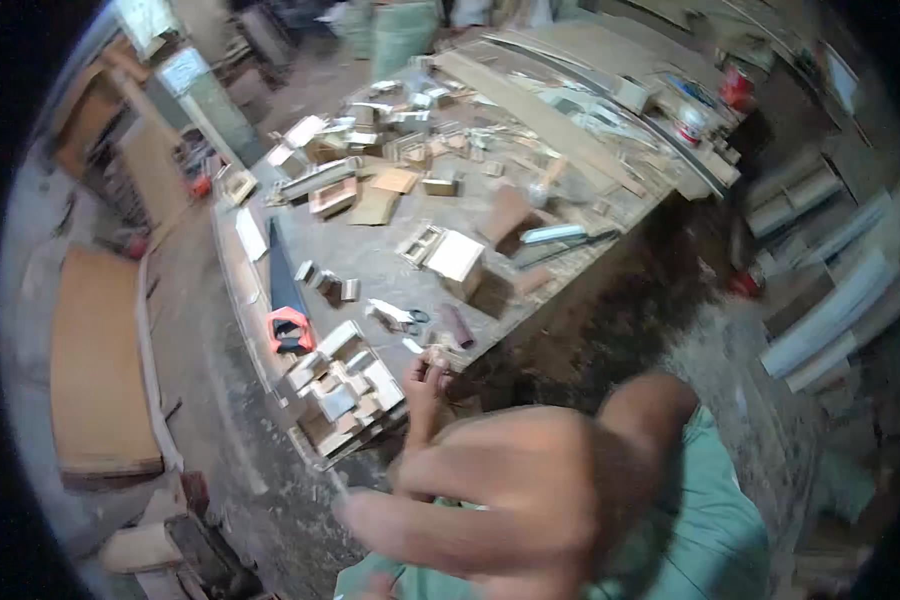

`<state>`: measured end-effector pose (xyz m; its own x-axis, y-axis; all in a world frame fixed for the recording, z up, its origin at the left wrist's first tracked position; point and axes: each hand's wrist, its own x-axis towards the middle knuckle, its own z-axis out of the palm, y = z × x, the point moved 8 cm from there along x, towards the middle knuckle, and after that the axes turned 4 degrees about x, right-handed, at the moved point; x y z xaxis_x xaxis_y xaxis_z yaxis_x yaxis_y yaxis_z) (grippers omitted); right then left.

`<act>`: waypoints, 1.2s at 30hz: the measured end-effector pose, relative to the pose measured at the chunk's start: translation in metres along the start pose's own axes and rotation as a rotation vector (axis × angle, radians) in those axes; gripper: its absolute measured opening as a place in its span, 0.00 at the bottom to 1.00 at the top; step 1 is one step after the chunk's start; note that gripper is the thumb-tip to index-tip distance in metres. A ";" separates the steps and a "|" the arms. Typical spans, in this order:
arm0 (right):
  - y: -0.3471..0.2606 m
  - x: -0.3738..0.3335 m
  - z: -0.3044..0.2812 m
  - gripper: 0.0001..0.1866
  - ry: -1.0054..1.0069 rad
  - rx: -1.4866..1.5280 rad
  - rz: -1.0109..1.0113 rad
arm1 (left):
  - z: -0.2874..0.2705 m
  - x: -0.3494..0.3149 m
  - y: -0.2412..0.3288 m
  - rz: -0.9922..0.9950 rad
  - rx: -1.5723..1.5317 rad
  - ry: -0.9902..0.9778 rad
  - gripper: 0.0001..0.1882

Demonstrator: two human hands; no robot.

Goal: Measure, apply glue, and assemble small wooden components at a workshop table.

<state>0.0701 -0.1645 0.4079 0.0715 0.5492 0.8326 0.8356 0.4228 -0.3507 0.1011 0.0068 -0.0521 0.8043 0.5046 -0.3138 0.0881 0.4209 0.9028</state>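
My left hand (427, 373) is at the near edge of the worktable, its fingers pinched together by a small pale piece; what they hold is too blurred to make out. Large and close in front of the view is my right hand (515, 490), its fingers toward the left and smeared by motion. Beside my left hand lie a dark reddish cylinder (457, 326) and scissors (410, 318) with dark handles. To its left a tray (315, 462) holds several small pale wooden blocks. A handsaw (288, 290) with an orange handle lies beyond the tray.
Small wooden boxes (456, 258) and offcuts cover much of the worktable (370, 265). A long board (540, 120) lies across its far right part, near a white tub (689, 126). A curved brown panel (105, 365) is at the left; pale planks (835, 300) are stacked at the right.
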 end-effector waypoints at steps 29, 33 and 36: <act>0.388 -0.402 -0.041 0.20 0.168 0.272 1.161 | 0.199 0.102 -0.055 -0.044 0.219 -0.188 0.09; 0.437 -0.427 -0.072 0.20 0.112 0.305 1.154 | 0.210 0.128 -0.080 -0.101 0.113 -0.037 0.09; 0.469 -0.446 -0.091 0.16 0.042 0.237 1.221 | 0.217 0.139 -0.088 -0.166 0.128 0.027 0.09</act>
<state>0.4800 -0.2767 -0.0895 0.7528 0.6533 -0.0805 0.0922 -0.2257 -0.9698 0.3327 -0.1236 -0.1112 0.7565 0.4569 -0.4679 0.2939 0.4017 0.8673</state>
